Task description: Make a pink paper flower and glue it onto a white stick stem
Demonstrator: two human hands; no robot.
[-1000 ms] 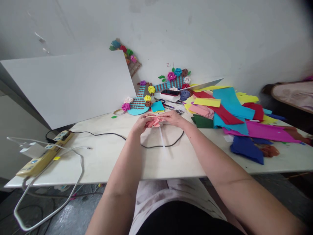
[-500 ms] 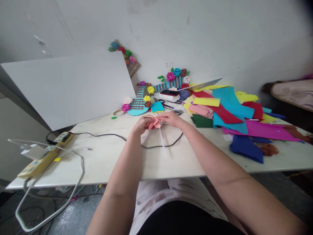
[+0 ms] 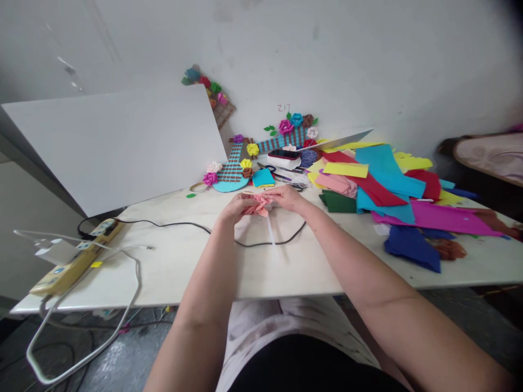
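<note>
Between my two hands, just above the table, is a pink crepe-paper flower [image 3: 258,206] with folded petals. My left hand [image 3: 236,208] is closed on its left side, the fingers curled behind the paper. From the right, my right hand [image 3: 285,197] pinches the flower's upper edge. A thin whitish strip [image 3: 271,234] hangs down from the flower toward the tabletop. Just beyond my hands lie a small stack of blue and yellow paper squares [image 3: 263,178] and scissors [image 3: 267,168].
A pile of coloured crepe paper [image 3: 368,179] covers the right side. Flower-trimmed blue guitar shapes [image 3: 231,169] stand at the back, near a phone [image 3: 283,154] on a white box. A white board [image 3: 118,152] leans at left, behind a power strip [image 3: 73,261]. A black cable [image 3: 183,224] crosses the table [image 3: 171,277].
The pink flower has turned slightly between my fingers, and its petals show at a different angle. Both hands keep nearly the same place.
</note>
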